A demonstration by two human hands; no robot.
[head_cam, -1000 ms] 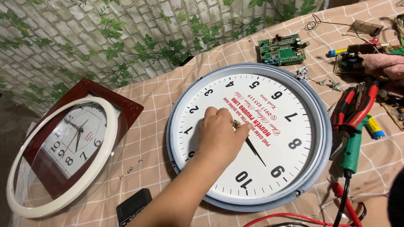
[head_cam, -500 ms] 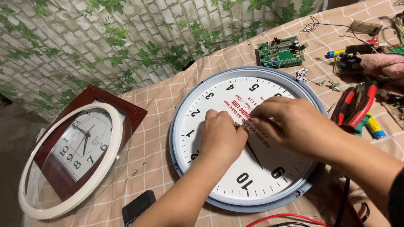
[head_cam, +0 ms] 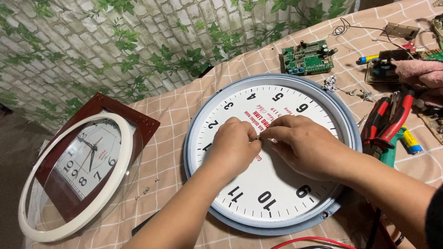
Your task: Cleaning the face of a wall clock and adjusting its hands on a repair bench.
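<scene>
Fingertips of both hands, left hand (head_cam: 233,145) and newly arrived right hand (head_cam: 302,143), now pinch the hub at the round clock (head_cam: 272,154) centre (hands hidden).

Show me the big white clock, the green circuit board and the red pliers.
Big white clock (head_cam: 277,203): head view, bare white dial.
Green circuit board (head_cam: 308,57): head view, middle of the board.
Red pliers (head_cam: 390,121): head view, red handles.
</scene>
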